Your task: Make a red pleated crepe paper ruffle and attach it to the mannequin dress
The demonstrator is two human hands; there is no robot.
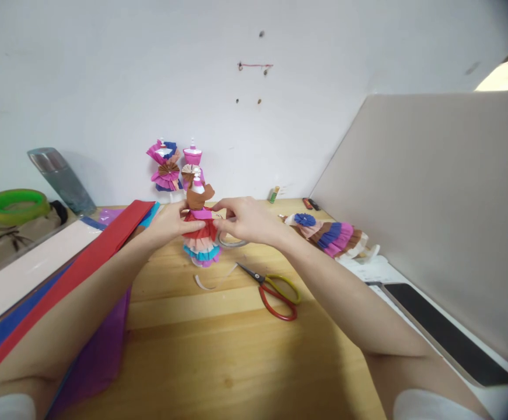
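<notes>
A small paper doll (201,233) stands upright on the wooden table (219,350). It wears a brown top, a pink waistband and a layered skirt of red, peach, blue and purple. My left hand (173,221) grips its waist from the left. From the right, my right hand (245,219) pinches the pink waistband with thumb and fingers closed. Both forearms reach in from the bottom corners.
Red and yellow scissors (275,290) lie open just right of the doll, beside a paper strip (208,283). A finished paper doll (330,236) lies on its side further right. Two more dolls (175,166) stand by the wall. Coloured paper sheets (61,274) lie left; a dark tablet (442,332) right.
</notes>
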